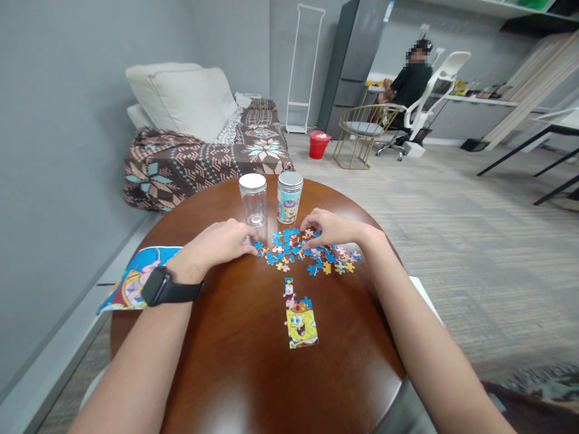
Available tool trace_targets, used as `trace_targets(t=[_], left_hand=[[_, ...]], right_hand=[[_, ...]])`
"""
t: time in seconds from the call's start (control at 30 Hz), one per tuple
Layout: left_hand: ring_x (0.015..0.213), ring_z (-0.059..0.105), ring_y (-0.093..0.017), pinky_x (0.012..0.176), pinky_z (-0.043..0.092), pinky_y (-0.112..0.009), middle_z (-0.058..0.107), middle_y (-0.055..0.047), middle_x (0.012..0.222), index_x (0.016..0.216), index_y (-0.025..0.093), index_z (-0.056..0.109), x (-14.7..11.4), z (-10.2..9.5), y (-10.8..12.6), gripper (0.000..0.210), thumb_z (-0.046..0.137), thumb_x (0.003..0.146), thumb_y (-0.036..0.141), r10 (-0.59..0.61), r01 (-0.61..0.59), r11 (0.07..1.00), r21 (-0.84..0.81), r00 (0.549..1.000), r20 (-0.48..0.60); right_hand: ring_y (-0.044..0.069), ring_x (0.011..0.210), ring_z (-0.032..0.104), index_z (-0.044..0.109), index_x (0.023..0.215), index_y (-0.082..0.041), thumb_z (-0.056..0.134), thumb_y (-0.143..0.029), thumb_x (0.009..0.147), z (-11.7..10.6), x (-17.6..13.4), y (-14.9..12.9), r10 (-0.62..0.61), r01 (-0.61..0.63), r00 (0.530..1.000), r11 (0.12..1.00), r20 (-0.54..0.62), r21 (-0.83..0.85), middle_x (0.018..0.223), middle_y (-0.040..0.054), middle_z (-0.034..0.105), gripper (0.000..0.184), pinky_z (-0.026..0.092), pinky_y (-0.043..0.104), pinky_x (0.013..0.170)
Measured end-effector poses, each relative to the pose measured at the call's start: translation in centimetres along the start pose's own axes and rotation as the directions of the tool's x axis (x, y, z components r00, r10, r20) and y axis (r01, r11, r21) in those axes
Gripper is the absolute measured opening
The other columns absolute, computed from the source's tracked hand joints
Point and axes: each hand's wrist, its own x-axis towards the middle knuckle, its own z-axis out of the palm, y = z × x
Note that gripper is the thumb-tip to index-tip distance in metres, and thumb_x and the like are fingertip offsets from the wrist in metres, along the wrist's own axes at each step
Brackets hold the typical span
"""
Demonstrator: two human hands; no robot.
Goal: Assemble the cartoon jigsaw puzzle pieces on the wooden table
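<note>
The left hand point(228, 241) curves its fingers and thumb at the left edge of scattered jigsaw pieces point(289, 244), while the right hand point(332, 228) curls over them farther right; whether either grip has closed on a piece cannot be told. Nearer the wearer, a joined SpongeBob puzzle section point(301, 325) lies on the round brown worktop point(244, 361). Beyond the pieces stand a clear, white-lidded jar point(253, 202) and a cartoon-printed jar point(288, 202), side by side.
</note>
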Motion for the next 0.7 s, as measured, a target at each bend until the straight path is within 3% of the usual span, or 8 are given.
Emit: trace_targets(t=[0.1,0.27,0.37,0.7], left_hand=[[0.086,0.065,-0.019,0.073,0.046,-0.025,0.072,0.000,0.096,0.100,0.030,0.067,0.2,0.3,0.3,0.027,0.052,0.083,0.045,0.019,-0.019,1.000,0.003,1.000,-0.015],[0.088,0.065,-0.019,0.073,0.046,-0.025,0.071,-0.001,0.097,0.102,0.031,0.066,0.1,0.4,0.3,0.028,0.046,0.086,0.044,0.023,-0.023,1.000,0.005,0.999,-0.033],[0.086,0.065,-0.019,0.072,0.046,-0.025,0.071,0.000,0.095,0.099,0.030,0.066,-0.1,0.2,0.0,0.027,0.046,0.086,0.042,0.002,-0.001,1.000,0.019,1.000,-0.030],[0.080,0.065,-0.020,0.070,0.046,-0.028,0.071,-0.002,0.088,0.093,0.029,0.067,-0.1,0.1,0.0,0.025,0.045,0.084,0.037,-0.035,0.035,0.999,0.019,0.999,-0.017]], right_hand=[[0.026,0.105,0.053,0.061,0.115,-0.021,0.076,-0.052,0.061,0.0,-0.6,-0.9,0.073,-0.073,0.997,0.997,0.012,-0.033,0.109,0.0093,0.056,0.064,0.045,0.035,0.089],[0.033,0.123,0.044,0.045,0.135,-0.025,0.084,-0.045,0.046,0.4,-1.0,-1.9,0.138,-0.133,0.984,0.990,0.110,-0.048,0.133,0.0105,0.044,0.099,0.041,0.041,0.100],[0.033,0.125,0.042,0.043,0.137,-0.024,0.084,-0.042,0.048,0.6,-0.9,-1.4,0.146,-0.142,0.982,0.989,0.120,-0.044,0.137,0.0115,0.041,0.100,0.040,0.042,0.102],[0.025,0.112,0.055,0.048,0.132,-0.019,0.079,-0.036,0.060,-0.4,-1.2,0.7,0.122,-0.120,0.988,0.992,0.094,-0.029,0.128,0.0116,0.052,0.081,0.046,0.034,0.095]])
